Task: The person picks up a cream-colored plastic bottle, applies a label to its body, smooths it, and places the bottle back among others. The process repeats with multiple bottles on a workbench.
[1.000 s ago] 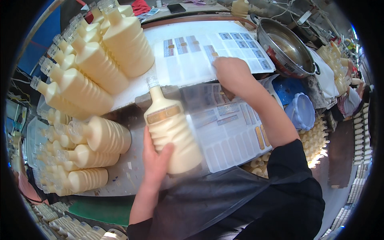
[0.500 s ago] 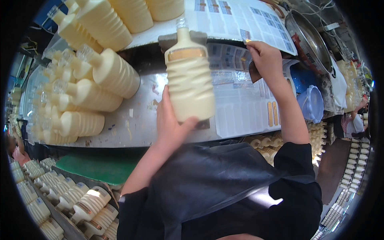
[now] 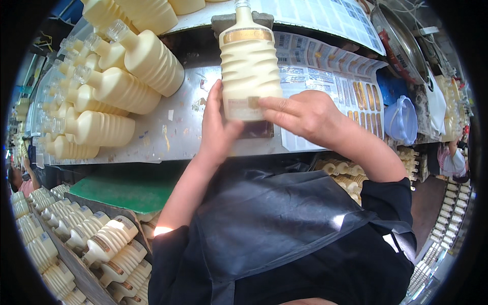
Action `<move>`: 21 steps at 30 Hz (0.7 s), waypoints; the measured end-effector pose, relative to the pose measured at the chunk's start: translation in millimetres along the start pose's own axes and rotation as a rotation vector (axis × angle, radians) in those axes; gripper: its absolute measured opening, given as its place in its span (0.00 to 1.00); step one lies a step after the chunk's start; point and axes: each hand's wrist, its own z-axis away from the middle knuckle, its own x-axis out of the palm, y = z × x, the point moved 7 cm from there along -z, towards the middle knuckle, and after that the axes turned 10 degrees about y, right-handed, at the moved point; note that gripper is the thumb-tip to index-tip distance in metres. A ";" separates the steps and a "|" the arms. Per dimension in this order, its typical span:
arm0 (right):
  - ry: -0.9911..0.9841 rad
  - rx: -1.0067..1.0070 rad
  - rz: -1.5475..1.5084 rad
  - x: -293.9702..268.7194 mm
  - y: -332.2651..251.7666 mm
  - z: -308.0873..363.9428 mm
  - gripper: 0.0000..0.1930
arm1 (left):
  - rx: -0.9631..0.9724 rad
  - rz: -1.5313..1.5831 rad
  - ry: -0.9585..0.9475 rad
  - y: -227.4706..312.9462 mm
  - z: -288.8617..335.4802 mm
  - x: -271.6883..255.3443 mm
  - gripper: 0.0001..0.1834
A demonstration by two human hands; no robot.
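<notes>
A cream, ribbed bottle (image 3: 250,66) lies in front of me with its clear glass neck pointing away. A gold band label (image 3: 247,35) crosses its shoulder. My left hand (image 3: 216,127) cups the lower left side of the bottle, fingers along its edge and the thumb blurred near its base. My right hand (image 3: 307,116) comes in from the right, index and middle fingers together, pressing on a faint clear label (image 3: 237,105) low on the bottle. A small brownish-gold square (image 3: 253,102) shows at the fingertips; whether it belongs to the label I cannot tell.
Several cream bottles (image 3: 127,91) lie stacked at the left. Sheets of gold and silver labels (image 3: 325,86) are spread at the right, beside a pale blue bucket (image 3: 401,119) and a metal pan (image 3: 399,43). A green board (image 3: 124,188) and more bottles (image 3: 109,239) are below left.
My right hand has come from the upper label sheet down to the bottle's lower front. The bottle sits higher in view, and a faint label now shows on its lower part.
</notes>
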 end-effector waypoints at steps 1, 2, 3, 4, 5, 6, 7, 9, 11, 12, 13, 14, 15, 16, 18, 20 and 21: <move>0.007 -0.005 0.028 1.8 2.3 4.2 0.09 | -0.012 0.029 0.031 -2.3 -1.5 0.9 0.53; -0.003 -0.014 0.037 5.0 3.4 8.4 0.09 | -0.049 0.049 0.061 -6.3 -3.5 2.1 0.50; 0.016 -0.020 0.046 6.1 5.0 12.5 0.09 | -0.064 0.090 0.092 -8.3 -5.1 3.4 0.46; 0.021 -0.023 0.055 7.8 6.6 16.8 0.09 | -0.026 -0.029 0.112 -7.5 -5.3 5.6 0.39; -0.009 -0.019 0.061 10.9 8.3 22.0 0.10 | -0.043 -0.037 0.121 -8.7 -5.3 6.5 0.38; 0.022 -0.007 0.088 8.9 10.5 26.8 0.10 | -0.032 -0.035 0.125 -7.5 -5.3 7.5 0.38; 0.017 0.014 0.112 8.6 13.5 31.9 0.10 | -0.030 -0.038 0.134 -6.9 -5.5 7.4 0.38; 0.038 0.108 0.086 7.2 19.2 41.5 0.11 | -0.038 -0.015 0.127 -6.2 -5.8 7.6 0.37; 0.144 0.254 -0.018 4.0 24.8 48.8 0.11 | -0.072 0.026 0.124 -6.5 -4.8 6.0 0.36; 0.084 0.498 -0.112 12.9 33.6 57.3 0.13 | -0.098 0.058 0.119 -6.4 -4.2 4.1 0.35; 0.089 0.720 -0.260 20.7 39.3 65.8 0.17 | -0.126 0.096 0.118 -6.9 -3.0 3.4 0.34; 0.116 0.936 -0.407 29.9 41.8 74.8 0.20 | -0.115 0.091 0.112 -5.4 -2.1 4.3 0.34; 0.127 1.150 -0.556 41.5 42.2 83.8 0.23 | -0.105 0.092 0.113 -3.7 -1.4 4.5 0.33; 0.135 1.205 -0.593 47.2 39.8 84.2 0.31 | -0.106 0.088 0.113 -2.7 -0.8 4.6 0.33; 0.112 1.276 -0.567 56.3 37.2 81.9 0.33 | -0.087 0.015 0.105 -0.3 0.5 6.2 0.34; 0.109 1.300 -0.585 60.9 36.6 76.7 0.34 | -0.058 -0.052 0.116 0.2 -0.2 9.1 0.36; 0.071 1.356 -0.603 64.6 37.0 77.7 0.34 | -0.036 -0.081 0.132 -0.2 -1.1 11.1 0.37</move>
